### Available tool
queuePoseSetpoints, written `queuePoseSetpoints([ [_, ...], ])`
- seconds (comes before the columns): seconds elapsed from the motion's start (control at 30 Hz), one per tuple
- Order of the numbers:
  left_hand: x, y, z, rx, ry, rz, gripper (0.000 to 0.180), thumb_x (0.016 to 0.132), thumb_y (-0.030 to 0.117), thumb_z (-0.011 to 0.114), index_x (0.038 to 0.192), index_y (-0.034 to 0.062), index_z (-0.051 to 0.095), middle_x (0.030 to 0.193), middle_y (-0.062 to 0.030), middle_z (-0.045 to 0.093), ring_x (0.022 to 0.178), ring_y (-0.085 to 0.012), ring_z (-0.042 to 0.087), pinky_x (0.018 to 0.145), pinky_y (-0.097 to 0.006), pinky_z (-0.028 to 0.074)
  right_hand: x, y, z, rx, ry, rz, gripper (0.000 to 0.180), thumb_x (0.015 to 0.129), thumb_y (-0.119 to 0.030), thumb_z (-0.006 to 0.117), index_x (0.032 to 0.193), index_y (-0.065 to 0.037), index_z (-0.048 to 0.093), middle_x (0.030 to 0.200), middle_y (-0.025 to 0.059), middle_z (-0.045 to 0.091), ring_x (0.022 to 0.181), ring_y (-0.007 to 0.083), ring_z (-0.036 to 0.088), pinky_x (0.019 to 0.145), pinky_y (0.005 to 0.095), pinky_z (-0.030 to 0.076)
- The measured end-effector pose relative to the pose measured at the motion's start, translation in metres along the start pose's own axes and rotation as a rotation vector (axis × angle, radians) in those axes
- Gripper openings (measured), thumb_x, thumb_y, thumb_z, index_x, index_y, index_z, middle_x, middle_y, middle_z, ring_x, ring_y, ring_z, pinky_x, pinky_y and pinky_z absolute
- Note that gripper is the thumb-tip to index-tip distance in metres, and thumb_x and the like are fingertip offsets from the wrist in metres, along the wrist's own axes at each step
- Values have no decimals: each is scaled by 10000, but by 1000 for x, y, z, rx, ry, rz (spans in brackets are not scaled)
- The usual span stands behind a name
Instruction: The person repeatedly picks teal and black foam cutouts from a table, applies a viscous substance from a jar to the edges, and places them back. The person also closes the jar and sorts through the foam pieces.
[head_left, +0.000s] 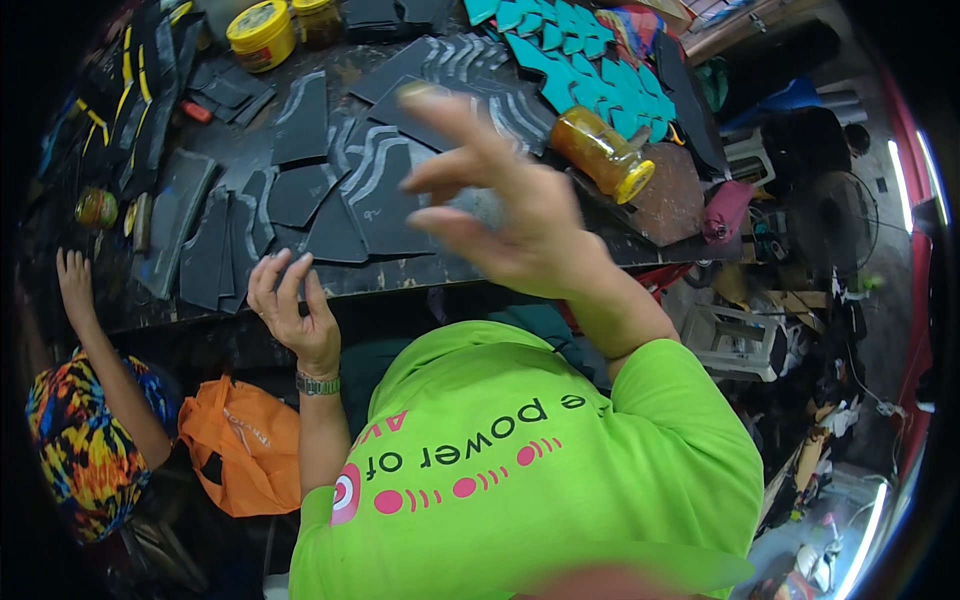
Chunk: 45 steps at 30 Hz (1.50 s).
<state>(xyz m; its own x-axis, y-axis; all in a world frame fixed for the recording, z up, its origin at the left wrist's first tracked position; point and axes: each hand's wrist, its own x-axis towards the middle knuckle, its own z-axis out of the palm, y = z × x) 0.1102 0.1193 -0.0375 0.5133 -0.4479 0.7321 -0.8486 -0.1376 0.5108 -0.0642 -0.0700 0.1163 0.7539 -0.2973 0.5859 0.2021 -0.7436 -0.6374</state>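
Observation:
My left hand point(297, 318), with a watch point(318, 384) on its wrist, rests at the table's front edge. Its fingers are slightly curled and apart, holding nothing visible. Raised over the table, my right hand point(515, 205) is blurred, its fingers spread. A grey rounded lump point(482, 206) shows between its thumb and palm; whether it is held or lies behind the hand, I cannot tell. Beneath and between the hands lie several flat black cut pieces point(380, 205), some with pale grey bands along curved edges. Another dark piece point(300, 120) lies farther back.
A glass jar point(598, 152) with a yellow lid lies tipped at the right, beside teal cut pieces point(590, 80). A yellow tub point(261, 36) stands at the back. Another person's hand point(76, 290) touches the table's left edge. An orange bag point(245, 445) hangs at the left.

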Motion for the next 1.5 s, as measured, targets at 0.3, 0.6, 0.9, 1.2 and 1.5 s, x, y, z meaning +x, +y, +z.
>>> queuePoseSetpoints([
  [0.3,8,35,42,-347,-199,103,183,886,-43,695,1048,37,727,1057,-103,701,1037,-294,657,931,-383,508,-71,156,-231,-236,667,569,813,858,-121,794,1540,-33,361,974,130,737,843,153,695,781,298,567],
  [0.6,13,49,54,74,-293,97,207,889,70,726,1094,94,731,1069,-54,706,1079,-253,646,995,-393,417,-139,286,-303,-871,481,1123,1036,784,-323,840,1593,-93,234,1353,298,608,1263,437,596,1040,480,479],
  [0.9,13,51,56,129,-313,123,196,889,75,725,1083,102,735,1058,-45,711,1067,-240,650,981,-391,413,-125,308,-290,-735,658,1127,1122,688,-265,924,1585,-83,274,1413,275,571,1298,420,569,1093,463,450],
  [1.2,13,52,56,137,-311,141,183,891,72,721,1070,101,734,1052,-42,712,1062,-237,654,983,-394,414,-120,301,-285,-319,778,1102,1171,600,-106,947,1566,-31,289,1444,288,524,1300,360,562,1090,413,457],
  [1.5,13,51,55,140,-318,125,196,893,97,717,1086,123,737,1066,-36,711,1083,-244,643,999,-410,405,-121,316,-272,-326,747,908,1204,536,15,917,1554,-20,275,1416,254,524,1189,310,589,958,401,540],
])
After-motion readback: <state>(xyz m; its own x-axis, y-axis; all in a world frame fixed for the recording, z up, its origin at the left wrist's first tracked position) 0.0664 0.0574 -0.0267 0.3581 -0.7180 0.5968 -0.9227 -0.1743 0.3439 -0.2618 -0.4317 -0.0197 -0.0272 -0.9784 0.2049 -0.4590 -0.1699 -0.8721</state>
